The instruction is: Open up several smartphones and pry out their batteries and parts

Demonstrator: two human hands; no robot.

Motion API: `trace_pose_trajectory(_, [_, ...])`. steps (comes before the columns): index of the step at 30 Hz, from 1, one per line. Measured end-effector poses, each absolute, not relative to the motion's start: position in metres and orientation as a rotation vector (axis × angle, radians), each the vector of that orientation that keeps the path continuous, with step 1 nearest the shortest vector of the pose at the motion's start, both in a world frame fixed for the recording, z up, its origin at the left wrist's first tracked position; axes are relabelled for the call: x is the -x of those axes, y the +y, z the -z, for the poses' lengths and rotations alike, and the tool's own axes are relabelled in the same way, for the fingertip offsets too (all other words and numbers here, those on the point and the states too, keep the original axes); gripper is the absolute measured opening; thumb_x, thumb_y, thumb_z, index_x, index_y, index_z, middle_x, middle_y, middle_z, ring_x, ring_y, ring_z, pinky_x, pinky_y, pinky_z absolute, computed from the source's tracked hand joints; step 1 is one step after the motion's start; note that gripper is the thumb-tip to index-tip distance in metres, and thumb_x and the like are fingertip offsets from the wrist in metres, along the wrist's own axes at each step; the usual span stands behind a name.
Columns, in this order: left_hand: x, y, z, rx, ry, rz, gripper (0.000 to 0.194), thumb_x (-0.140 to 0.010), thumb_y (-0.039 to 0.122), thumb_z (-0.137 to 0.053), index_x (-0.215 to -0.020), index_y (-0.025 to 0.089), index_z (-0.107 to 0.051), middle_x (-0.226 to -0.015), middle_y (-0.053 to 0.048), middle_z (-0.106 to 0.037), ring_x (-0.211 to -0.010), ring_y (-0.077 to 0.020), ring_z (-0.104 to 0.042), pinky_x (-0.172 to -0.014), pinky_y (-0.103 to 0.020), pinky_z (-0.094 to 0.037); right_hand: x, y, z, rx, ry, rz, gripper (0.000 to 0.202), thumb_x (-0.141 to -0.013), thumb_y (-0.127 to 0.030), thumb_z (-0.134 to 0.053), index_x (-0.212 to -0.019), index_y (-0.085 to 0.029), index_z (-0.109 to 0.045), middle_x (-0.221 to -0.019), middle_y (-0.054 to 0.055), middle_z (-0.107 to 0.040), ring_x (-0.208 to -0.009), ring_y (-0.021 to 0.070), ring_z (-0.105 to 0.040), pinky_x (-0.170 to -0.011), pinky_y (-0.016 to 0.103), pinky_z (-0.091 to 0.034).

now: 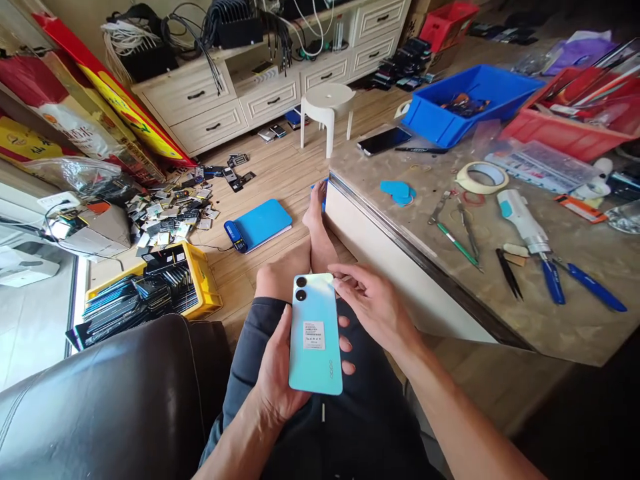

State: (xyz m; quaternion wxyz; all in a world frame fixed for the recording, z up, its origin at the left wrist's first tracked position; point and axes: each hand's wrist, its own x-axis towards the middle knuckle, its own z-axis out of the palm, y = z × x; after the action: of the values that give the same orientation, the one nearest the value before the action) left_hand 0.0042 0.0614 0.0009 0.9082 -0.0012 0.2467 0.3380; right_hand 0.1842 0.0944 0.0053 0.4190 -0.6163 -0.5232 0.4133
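Note:
A light blue-green phone [316, 373] lies back up over my lap, with two dark camera rings at its upper left and a white printed label on its back. My left hand [280, 380] holds it from below, the thumb along the left edge and fingertips showing past the right edge. At the phone's upper right corner is my right hand [373, 303], its fingers bent and close together near the edge. Whether those fingers grip anything is hidden.
On the table [480, 327] at the right are tweezers [509, 273], pliers, a tape roll [483, 179], a blue bin [440, 123] and a red bin [550, 130]. A yellow crate [203, 283] of phone parts stands left, beside a dark leather armrest [125, 393].

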Motion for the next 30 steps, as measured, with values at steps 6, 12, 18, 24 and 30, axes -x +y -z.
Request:
trace_pose_trajectory(6, [-0.004,0.068,-0.012,0.018,0.541,-0.706,0.074,-0.105,0.062,-0.028,-0.128,0.006,-0.07,-0.121,-0.021,-0.07,-0.087,-0.0289,-0.071,-0.071,-0.047,-0.064,-0.183,0.104,-0.005,1.552,-1.295,-1.103,0.03,-0.093,-0.033,-0.061,-0.117,-0.021,-0.076,-0.112,0.007,-0.074,-0.09,0.0198,-0.073,-0.081,0.033,-0.059])
trace_pose_trajectory(12, [-0.003,0.069,-0.014,0.016,0.572,-0.698,0.07,-0.106,0.058,-0.029,-0.13,0.006,-0.069,-0.12,-0.019,-0.072,-0.087,-0.0289,-0.071,-0.07,-0.045,-0.064,-0.181,0.104,-0.007,1.55,-1.29,-1.105,0.028,-0.092,-0.03,-0.061,-0.114,-0.022,-0.077,-0.11,0.006,-0.075,-0.09,0.0199,-0.073,-0.078,0.032,-0.059])
trace_pose_trajectory(18, [-0.002,0.069,-0.011,0.018,0.574,-0.692,0.066,-0.106,0.055,-0.032,-0.129,0.005,-0.069,-0.117,-0.02,-0.072,-0.087,-0.0296,-0.071,-0.071,-0.046,-0.063,-0.18,0.104,-0.004,1.538,-1.304,-1.086,0.027,-0.092,-0.028,-0.061,-0.111,-0.021,-0.077,-0.108,0.006,-0.075,-0.088,0.0191,-0.073,-0.078,0.032,-0.059])
trace_pose_trajectory(24, [0.0,0.069,-0.011,-0.008,0.585,-0.695,0.063,-0.105,0.054,-0.036,-0.131,0.006,-0.067,-0.116,-0.02,-0.072,-0.086,-0.0293,-0.071,-0.072,-0.046,-0.062,-0.177,0.101,-0.003,1.549,-1.309,-1.059,0.025,-0.091,-0.027,-0.061,-0.109,-0.022,-0.078,-0.106,0.004,-0.076,-0.087,0.0184,-0.071,-0.079,0.031,-0.059])
trace_pose_trajectory(30, [0.002,0.071,-0.01,-0.017,0.617,-0.688,0.063,-0.103,0.055,-0.04,-0.13,0.005,-0.067,-0.111,-0.02,-0.072,-0.082,-0.0284,-0.071,-0.067,-0.042,-0.061,-0.175,0.099,-0.002,1.569,-1.354,-1.003,0.026,-0.092,-0.025,-0.061,-0.111,-0.022,-0.077,-0.107,0.005,-0.077,-0.087,0.0178,-0.072,-0.079,0.03,-0.059])
